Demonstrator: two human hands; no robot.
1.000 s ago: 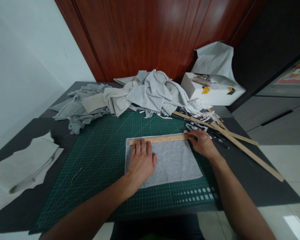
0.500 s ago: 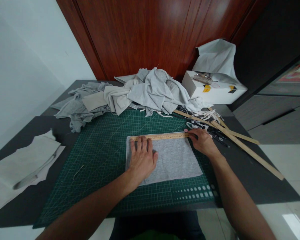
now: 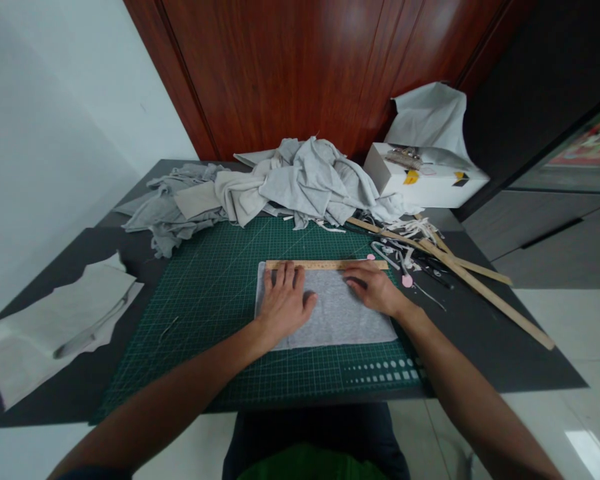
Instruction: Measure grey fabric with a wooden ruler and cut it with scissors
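A piece of grey cloth [image 3: 325,313] lies flat on the green cutting mat [image 3: 205,300]. Along its far edge rests a wooden ruler [image 3: 325,265], its right end reaching past the cloth. My left hand [image 3: 286,300] is laid flat, fingers spread, with the fingertips on the ruler's left part and the palm over the cloth. On the ruler's right part my right hand [image 3: 377,288] rests its fingers, pointing left, with the thumb apart on the cloth. A small pink disc [image 3: 371,257] sits just beyond the ruler, near the right hand.
Crumpled grey fabric [image 3: 300,180] is heaped along the back, beside a white box [image 3: 425,180]. At right lie long wooden strips [image 3: 485,293], cords and another pink disc [image 3: 407,281]. Pale cloth pieces [image 3: 65,320] spread over the left side of the table. A thread [image 3: 168,328] lies on the mat.
My right hand has left the ruler's right end and shifted left along it, uncovering that end and the pink disc. My left hand stays on the ruler. The view has shifted slightly.
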